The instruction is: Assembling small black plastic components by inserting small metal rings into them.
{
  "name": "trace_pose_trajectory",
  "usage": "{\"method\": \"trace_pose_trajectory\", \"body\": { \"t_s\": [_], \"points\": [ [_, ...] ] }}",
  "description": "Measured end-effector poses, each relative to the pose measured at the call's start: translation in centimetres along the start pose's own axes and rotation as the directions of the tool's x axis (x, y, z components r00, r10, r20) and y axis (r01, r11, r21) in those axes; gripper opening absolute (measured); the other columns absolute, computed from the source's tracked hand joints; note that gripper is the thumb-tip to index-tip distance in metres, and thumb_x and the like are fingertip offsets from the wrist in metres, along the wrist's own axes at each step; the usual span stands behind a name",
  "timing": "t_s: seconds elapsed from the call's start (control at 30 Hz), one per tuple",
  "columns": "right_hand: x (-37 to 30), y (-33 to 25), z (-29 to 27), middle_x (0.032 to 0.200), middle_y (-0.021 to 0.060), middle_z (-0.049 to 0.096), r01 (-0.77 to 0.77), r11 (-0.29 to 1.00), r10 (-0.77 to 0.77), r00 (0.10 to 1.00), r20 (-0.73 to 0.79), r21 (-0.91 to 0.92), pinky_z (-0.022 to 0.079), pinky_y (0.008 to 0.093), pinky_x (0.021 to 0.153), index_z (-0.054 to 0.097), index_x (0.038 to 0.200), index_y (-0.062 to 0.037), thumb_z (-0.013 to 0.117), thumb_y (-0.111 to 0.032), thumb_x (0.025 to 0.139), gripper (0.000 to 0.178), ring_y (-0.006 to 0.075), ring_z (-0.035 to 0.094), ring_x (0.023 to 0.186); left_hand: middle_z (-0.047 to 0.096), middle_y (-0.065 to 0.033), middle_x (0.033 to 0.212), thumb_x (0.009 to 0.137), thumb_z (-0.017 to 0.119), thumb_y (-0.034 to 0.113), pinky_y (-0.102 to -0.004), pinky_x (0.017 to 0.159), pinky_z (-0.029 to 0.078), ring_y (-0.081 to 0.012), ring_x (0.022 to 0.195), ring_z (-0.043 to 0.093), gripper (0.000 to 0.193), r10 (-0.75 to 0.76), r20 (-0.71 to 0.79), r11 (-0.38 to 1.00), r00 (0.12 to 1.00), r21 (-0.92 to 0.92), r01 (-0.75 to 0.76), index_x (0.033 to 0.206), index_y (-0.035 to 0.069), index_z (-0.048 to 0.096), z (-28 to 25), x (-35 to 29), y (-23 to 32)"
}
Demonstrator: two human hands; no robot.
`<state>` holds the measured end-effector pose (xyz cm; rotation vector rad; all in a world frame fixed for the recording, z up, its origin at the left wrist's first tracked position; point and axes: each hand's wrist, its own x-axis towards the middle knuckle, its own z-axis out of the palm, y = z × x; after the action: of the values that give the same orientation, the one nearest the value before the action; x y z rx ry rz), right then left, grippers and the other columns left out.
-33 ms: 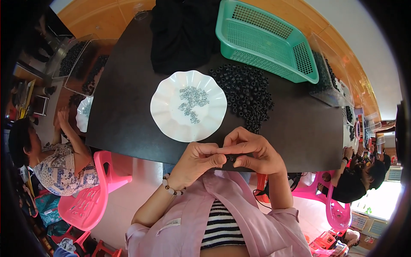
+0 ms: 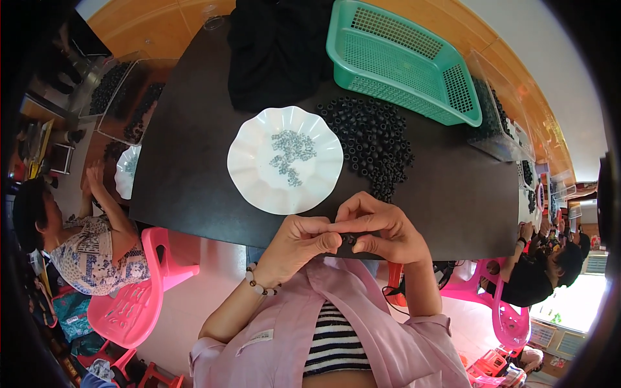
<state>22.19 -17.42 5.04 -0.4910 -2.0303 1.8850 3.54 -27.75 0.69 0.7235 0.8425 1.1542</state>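
Observation:
My left hand (image 2: 299,244), with a beaded bracelet at its wrist, is closed in a pinch, thumb against forefinger. Its fingertips meet those of my right hand (image 2: 381,229) just over the table's near edge. Between the fingertips shows a small black hollow piece (image 2: 349,239), pinched by my right fingers; whatever my left fingers grip is hidden. Beyond my hands stands a white scalloped plate (image 2: 249,174) with many tiny clear pieces (image 2: 291,152) scattered in it. Right of the plate lies a loose heap of black hollow pieces (image 2: 372,145).
A green mesh basket (image 2: 401,103) stands at the back right, beside a clear bin (image 2: 498,126) of black pieces. Dark cloth (image 2: 278,55) lies behind the plate. One person (image 2: 97,239) sits at the left by a pink chair (image 2: 132,307); another (image 2: 540,268) sits at the right.

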Motion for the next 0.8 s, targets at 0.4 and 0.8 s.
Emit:
{"method": "trace_pose_trajectory", "body": {
  "t_s": [0.4,0.8],
  "points": [
    [-0.3,1.6,2.1,0.106,0.0133,0.064,0.063,0.977,-0.031,0.987,-0.158,0.202,0.044,0.0303,0.085,0.072,0.107,-0.0008,0.077,-0.022,0.078,0.036,0.0193,0.054,0.098,0.064,-0.0004,0.079,0.092,0.067,0.025,-0.0208,0.068,0.046,-0.0057,0.075,0.056,0.026,-0.046,-0.049,0.998,0.998,-0.054,0.043,0.096,0.000,0.072,0.7,-1.2,0.8],
    [-0.3,1.8,3.6,0.109,0.0140,0.062,0.034,0.882,0.081,0.972,-0.220,0.471,0.046,0.0278,0.084,0.071,0.109,0.0004,0.076,-0.022,0.081,0.036,0.0173,0.058,0.095,0.063,-0.0021,0.080,0.093,0.064,0.018,-0.0215,0.070,0.047,-0.0073,0.074,0.057,0.020,-0.005,-0.057,0.997,0.998,-0.081,0.001,0.095,-0.001,0.071,0.6,-1.5,0.8]
  ]
}}
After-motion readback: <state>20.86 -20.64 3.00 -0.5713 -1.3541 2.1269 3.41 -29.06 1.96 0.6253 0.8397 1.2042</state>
